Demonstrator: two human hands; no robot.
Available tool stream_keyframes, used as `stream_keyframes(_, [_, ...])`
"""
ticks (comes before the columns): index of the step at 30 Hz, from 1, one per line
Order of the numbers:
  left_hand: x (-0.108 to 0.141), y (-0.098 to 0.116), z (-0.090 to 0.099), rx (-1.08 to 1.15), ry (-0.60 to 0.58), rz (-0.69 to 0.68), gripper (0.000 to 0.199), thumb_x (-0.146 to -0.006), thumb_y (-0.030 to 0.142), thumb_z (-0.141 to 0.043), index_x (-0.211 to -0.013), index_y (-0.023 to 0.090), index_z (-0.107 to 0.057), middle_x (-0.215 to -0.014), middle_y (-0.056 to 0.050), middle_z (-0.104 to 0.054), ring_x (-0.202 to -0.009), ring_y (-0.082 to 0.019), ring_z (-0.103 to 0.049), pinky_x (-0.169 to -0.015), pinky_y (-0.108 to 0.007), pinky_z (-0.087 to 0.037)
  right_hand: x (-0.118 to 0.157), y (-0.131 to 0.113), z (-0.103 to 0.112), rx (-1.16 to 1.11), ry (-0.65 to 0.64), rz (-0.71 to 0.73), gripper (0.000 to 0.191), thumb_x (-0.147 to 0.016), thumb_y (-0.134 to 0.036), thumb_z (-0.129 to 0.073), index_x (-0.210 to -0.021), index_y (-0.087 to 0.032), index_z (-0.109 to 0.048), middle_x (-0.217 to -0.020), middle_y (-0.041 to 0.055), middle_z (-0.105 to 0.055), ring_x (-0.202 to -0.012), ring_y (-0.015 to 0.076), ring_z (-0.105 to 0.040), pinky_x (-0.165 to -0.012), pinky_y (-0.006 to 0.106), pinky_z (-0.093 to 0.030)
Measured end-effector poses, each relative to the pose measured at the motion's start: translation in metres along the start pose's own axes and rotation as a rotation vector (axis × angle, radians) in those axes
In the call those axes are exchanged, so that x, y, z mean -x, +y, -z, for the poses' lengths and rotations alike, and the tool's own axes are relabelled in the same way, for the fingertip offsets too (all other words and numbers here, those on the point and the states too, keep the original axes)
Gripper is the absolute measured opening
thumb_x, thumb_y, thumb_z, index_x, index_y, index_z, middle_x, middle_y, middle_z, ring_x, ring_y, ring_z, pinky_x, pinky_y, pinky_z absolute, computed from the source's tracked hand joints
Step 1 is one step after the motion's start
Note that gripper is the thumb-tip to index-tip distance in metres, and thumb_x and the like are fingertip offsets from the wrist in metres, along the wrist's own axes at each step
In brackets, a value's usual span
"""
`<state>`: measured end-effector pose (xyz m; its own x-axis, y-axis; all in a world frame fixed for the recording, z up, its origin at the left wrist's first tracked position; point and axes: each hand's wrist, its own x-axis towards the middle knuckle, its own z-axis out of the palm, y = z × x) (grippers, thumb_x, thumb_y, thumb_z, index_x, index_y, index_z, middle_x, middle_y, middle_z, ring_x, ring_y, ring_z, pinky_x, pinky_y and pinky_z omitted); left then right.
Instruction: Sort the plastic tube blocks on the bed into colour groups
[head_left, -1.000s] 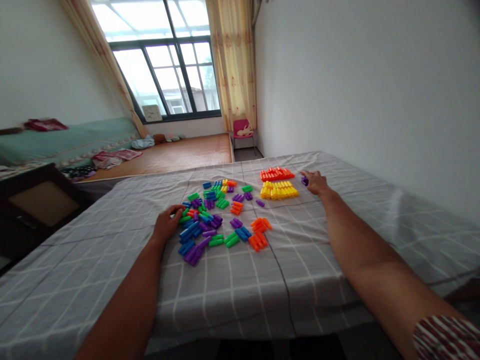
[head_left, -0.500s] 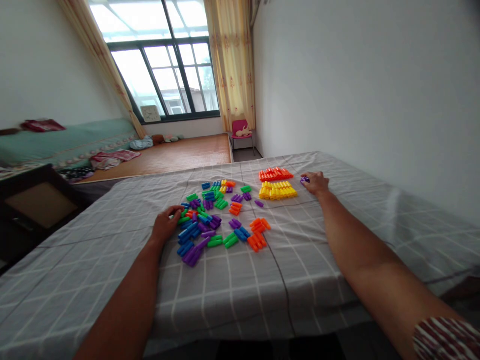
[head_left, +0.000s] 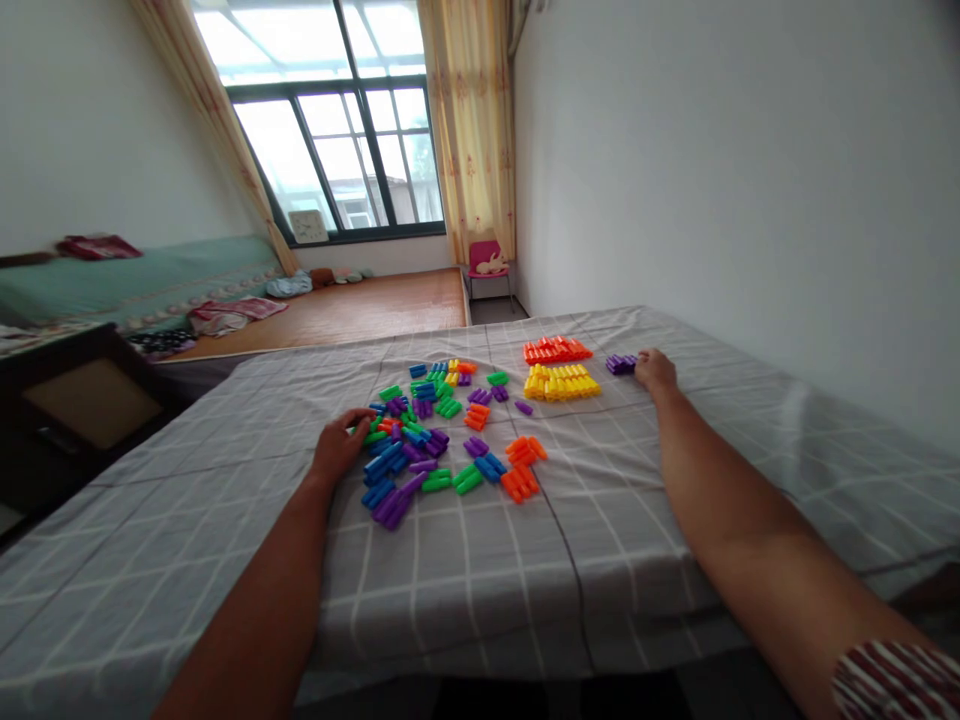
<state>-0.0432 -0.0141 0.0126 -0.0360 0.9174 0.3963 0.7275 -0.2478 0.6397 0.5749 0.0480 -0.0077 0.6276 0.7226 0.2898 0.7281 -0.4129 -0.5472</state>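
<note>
Short plastic pieces shaped like pegs lie on the checked bedsheet, joined in small rows. My left hand (head_left: 343,442) rests at the left edge of a mixed pile of blue, green, purple and orange pegs (head_left: 385,460). Its thumb and forefinger are apart beside a green peg, and no held piece shows. Far to the right, my right hand (head_left: 655,370) has its fingers closed at the right end of a row of purple pegs (head_left: 621,365). Left of that row are a stacked orange group (head_left: 556,350) and a stacked yellow group (head_left: 561,382).
The grey checked sheet (head_left: 465,560) covers the bed surface. Loose orange pegs (head_left: 520,484) lie near the middle. A white wall (head_left: 735,180) runs along the right. Beyond are a wooden platform (head_left: 375,300), a pink chair (head_left: 487,258) and a dark cabinet (head_left: 60,420) at left.
My right hand has shifted slightly right, and the purple row beside it now shows more fully. My left hand stays by the pile. The whole view has shifted a little.
</note>
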Motion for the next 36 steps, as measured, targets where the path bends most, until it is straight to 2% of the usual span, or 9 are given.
stream_keyframes(5, [0.002,0.005,0.000,-0.006,0.020,0.009,0.034,-0.076,0.044,-0.053,-0.092,0.020,-0.070,-0.097,-0.007,-0.075,-0.095,-0.024,-0.068,-0.089,-0.034,-0.052,0.011,-0.011,0.005,-0.031,0.134,0.104,0.044,-0.086,-0.022,-0.038,-0.120,-0.010,-0.062,-0.116,0.0178,-0.066,-0.107,0.0308,-0.059,-0.093,0.043,-0.044])
stream_keyframes(8, [0.004,0.006,-0.002,0.002,0.040,0.002,0.032,-0.077,0.041,-0.051,-0.091,0.019,-0.070,-0.097,-0.006,-0.075,-0.094,-0.023,-0.068,-0.090,-0.034,-0.052,0.025,-0.039,0.011,-0.070,0.227,0.344,0.044,-0.088,-0.021,-0.035,-0.124,-0.009,-0.057,-0.122,0.0185,-0.062,-0.111,0.0293,-0.055,-0.099,0.044,-0.040])
stream_keyframes(11, [0.004,0.002,-0.005,0.017,0.052,-0.004,0.031,-0.078,0.038,-0.050,-0.091,0.019,-0.070,-0.095,-0.007,-0.075,-0.093,-0.022,-0.068,-0.090,-0.034,-0.051,0.060,-0.084,0.016,-0.140,0.199,0.651,0.041,-0.091,-0.022,-0.035,-0.124,-0.012,-0.057,-0.122,0.0168,-0.062,-0.115,0.0273,-0.053,-0.103,0.044,-0.037])
stream_keyframes(14, [0.003,-0.001,-0.008,0.023,0.049,-0.021,0.030,-0.079,0.035,-0.049,-0.093,0.019,-0.070,-0.094,-0.006,-0.074,-0.092,-0.021,-0.068,-0.089,-0.033,-0.051,0.116,-0.136,0.017,-0.248,0.006,0.921,0.036,-0.094,-0.026,-0.038,-0.117,-0.015,-0.062,-0.116,0.0135,-0.066,-0.111,0.0252,-0.057,-0.101,0.042,-0.040])
stream_keyframes(19, [0.002,-0.004,-0.013,0.042,0.044,-0.025,0.026,-0.080,0.029,-0.050,-0.092,0.018,-0.070,-0.095,-0.005,-0.074,-0.091,-0.019,-0.068,-0.088,-0.031,-0.051,0.218,-0.212,0.007,-0.208,-0.506,1.378,0.030,-0.093,-0.029,-0.050,-0.117,-0.019,-0.064,-0.114,0.0097,-0.069,-0.110,0.0226,-0.060,-0.096,0.036,-0.044])
stream_keyframes(23, [0.005,-0.005,-0.015,0.060,0.052,-0.018,0.025,-0.080,0.027,-0.050,-0.092,0.019,-0.070,-0.094,-0.004,-0.074,-0.090,-0.019,-0.068,-0.087,-0.031,-0.051,0.264,-0.249,-0.002,0.081,-0.704,1.197,0.035,-0.091,-0.038,-0.056,-0.117,-0.016,-0.063,-0.106,0.0128,-0.071,-0.097,0.0242,-0.066,-0.082,0.031,-0.048])
stream_keyframes(26, [0.006,-0.005,-0.015,0.064,0.051,-0.025,0.026,-0.080,0.027,-0.050,-0.094,0.018,-0.070,-0.094,-0.005,-0.074,-0.090,-0.019,-0.068,-0.087,-0.031,-0.051,0.271,-0.258,-0.006,0.056,-0.779,1.120,0.037,-0.082,-0.032,-0.068,-0.115,-0.017,-0.062,-0.101,0.0100,-0.071,-0.091,0.0223,-0.067,-0.075,0.027,-0.048])
stream_keyframes(32, [0.005,-0.006,-0.013,0.024,0.030,-0.039,0.028,-0.081,0.030,-0.049,-0.095,0.018,-0.070,-0.095,-0.005,-0.074,-0.089,-0.019,-0.068,-0.086,-0.030,-0.051,0.231,-0.237,0.005,-0.277,-0.673,0.929,0.022,-0.073,-0.018,-0.069,-0.094,-0.016,-0.061,-0.086,0.0029,-0.067,-0.078,0.0153,-0.062,-0.070,0.026,-0.046])
stream_keyframes(36, [0.001,-0.005,-0.013,-0.023,0.029,-0.035,0.027,-0.082,0.031,-0.049,-0.095,0.020,-0.070,-0.095,-0.003,-0.075,-0.091,-0.019,-0.067,-0.086,-0.030,-0.051,0.200,-0.204,0.012,-0.569,-0.818,0.644,0.021,-0.071,-0.019,-0.069,-0.088,-0.017,-0.055,-0.073,-0.0016,-0.062,-0.065,0.0116,-0.059,-0.060,0.023,-0.047])
